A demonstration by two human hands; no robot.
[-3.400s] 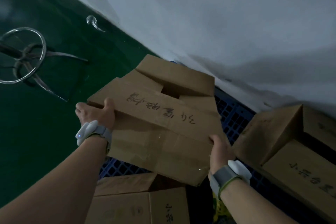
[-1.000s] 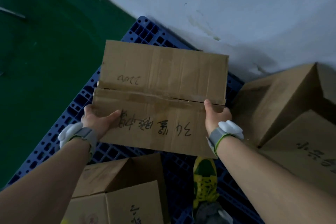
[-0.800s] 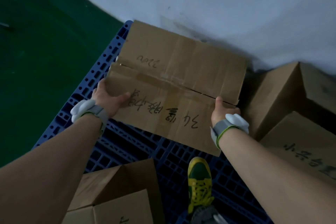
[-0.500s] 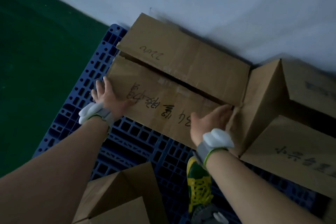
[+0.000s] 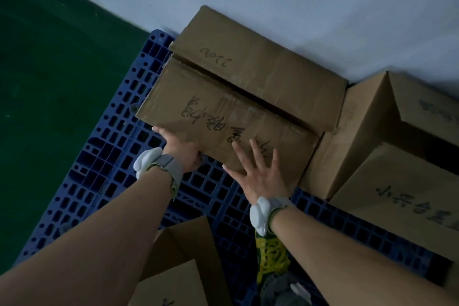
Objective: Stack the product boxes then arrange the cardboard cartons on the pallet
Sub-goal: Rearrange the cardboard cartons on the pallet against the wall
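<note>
A brown cardboard carton (image 5: 238, 89) with handwriting on its flaps sits on the blue plastic pallet (image 5: 109, 156), pushed into the corner against the white wall. My left hand (image 5: 185, 150) grips its near bottom edge, fingers curled under. My right hand (image 5: 258, 171) lies flat with spread fingers on the carton's near flap. A slit stays open between the two top flaps.
A second carton (image 5: 360, 136) touches the first on the right, with a third (image 5: 402, 199) in front of it. Another carton (image 5: 183, 266) sits at the bottom centre. My green-yellow shoe (image 5: 272, 253) stands on the pallet. Green floor (image 5: 49, 69) lies to the left.
The carton has gone down onto the pallet and slid back to the wall. My right hand left its side and now presses flat on top; my left moved to the near edge.
</note>
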